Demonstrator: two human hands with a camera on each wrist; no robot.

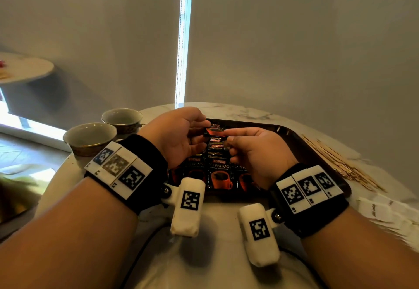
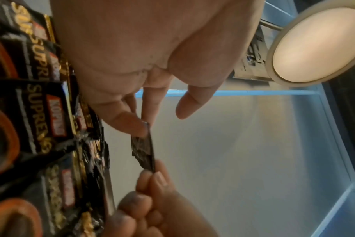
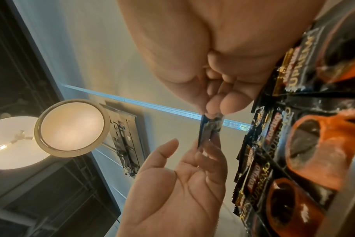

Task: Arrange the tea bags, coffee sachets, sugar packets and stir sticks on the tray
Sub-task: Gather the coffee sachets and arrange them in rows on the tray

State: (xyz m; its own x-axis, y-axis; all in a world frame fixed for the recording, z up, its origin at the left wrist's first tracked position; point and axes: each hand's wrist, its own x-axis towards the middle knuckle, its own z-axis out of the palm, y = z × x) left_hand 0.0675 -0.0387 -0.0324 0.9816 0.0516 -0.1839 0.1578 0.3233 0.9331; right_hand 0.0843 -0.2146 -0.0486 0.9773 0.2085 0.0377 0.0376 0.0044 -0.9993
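Note:
Both hands hold one black coffee sachet (image 1: 214,131) above the far part of a dark tray (image 1: 301,143). My left hand (image 1: 199,130) has its fingers on the sachet's left end, and its thumb stands apart. My right hand (image 1: 227,140) pinches the right end between thumb and fingers. In the left wrist view the sachet (image 2: 144,149) is edge-on between the two hands; so too in the right wrist view (image 3: 208,131). Several more coffee sachets (image 1: 218,173) lie in overlapping rows on the tray below the hands.
Wooden stir sticks (image 1: 340,164) lie loose on the marble table (image 1: 217,220) right of the tray. White paper packets (image 1: 381,211) are scattered at the near right. Two cups (image 1: 90,138) (image 1: 122,118) stand left of the tray, near the table edge.

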